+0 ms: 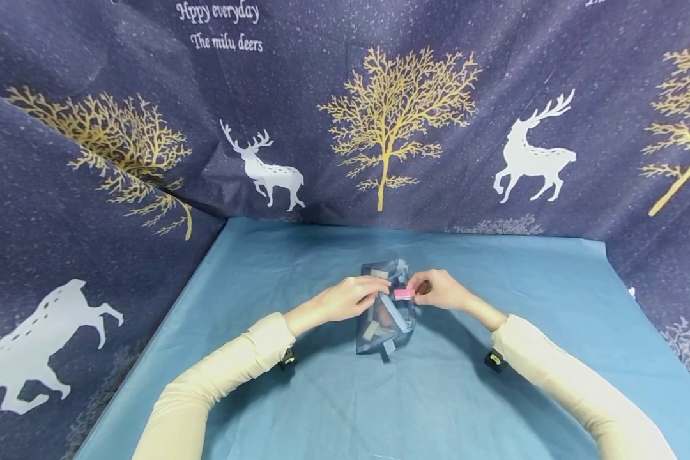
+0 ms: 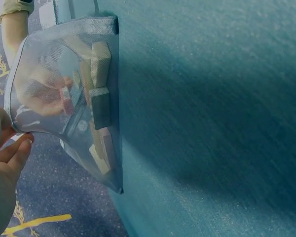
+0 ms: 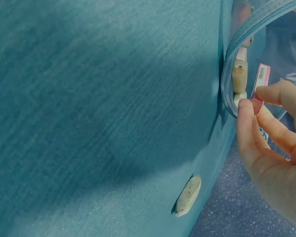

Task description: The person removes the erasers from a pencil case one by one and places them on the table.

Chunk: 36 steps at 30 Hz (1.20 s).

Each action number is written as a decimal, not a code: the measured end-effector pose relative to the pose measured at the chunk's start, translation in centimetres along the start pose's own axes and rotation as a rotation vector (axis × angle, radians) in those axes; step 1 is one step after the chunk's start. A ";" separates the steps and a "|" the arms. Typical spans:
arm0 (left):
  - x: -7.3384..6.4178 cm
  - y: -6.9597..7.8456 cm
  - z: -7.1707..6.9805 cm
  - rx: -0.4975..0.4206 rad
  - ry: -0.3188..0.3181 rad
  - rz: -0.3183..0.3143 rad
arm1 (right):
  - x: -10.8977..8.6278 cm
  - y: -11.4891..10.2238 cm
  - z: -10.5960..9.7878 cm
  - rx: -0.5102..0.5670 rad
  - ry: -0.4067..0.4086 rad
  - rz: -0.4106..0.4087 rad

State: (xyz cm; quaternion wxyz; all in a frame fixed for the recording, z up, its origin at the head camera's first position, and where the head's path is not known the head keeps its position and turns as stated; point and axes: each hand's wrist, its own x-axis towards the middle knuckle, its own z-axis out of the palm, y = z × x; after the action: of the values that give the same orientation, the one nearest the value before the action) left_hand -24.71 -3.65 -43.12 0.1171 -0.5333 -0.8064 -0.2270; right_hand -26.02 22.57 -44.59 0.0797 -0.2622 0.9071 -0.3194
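Note:
A see-through mesh zipper pouch (image 1: pixel 372 342) lies on the blue cloth, its zipped mouth held apart. My left hand (image 1: pixel 353 298) pinches the rim of its mouth between thumb and fingers, which the left wrist view shows at the edge of the mesh (image 2: pixel 64 49). With thumb and fingertips my right hand (image 1: pixel 441 291) pinches a small pink-and-white eraser (image 3: pixel 261 81) with a barcode, at the pouch's opening. Inside the pouch are several block-shaped erasers, among them a cream one (image 3: pixel 240 76) and a grey-green one (image 2: pixel 100 108). Mesh and fingers partly hide them.
One off-white, worn-looking eraser (image 3: pixel 188 195) lies on the cloth outside the pouch, near the right hand. The blue cloth (image 1: pixel 299 396) covers the table. Behind it hangs a dark blue curtain (image 1: pixel 437 191) printed with deer and trees.

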 end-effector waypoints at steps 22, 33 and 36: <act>0.0 0.2 -0.1 -0.001 -0.016 -0.017 | -0.7 0.6 -0.4 -0.002 0.024 -0.017; 0.0 0.2 -0.1 0.006 -0.009 -0.009 | -0.9 1.3 -0.5 -0.018 0.035 -0.013; -0.1 0.2 -0.1 0.011 -0.010 -0.011 | -0.9 1.3 -0.6 -0.018 0.034 -0.016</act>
State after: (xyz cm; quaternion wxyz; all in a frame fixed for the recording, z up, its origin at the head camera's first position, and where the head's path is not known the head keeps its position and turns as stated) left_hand -24.49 -3.66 -43.01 0.1148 -0.5296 -0.8110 -0.2205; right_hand -25.98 24.25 -44.99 0.0590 -0.2647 0.9091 -0.3161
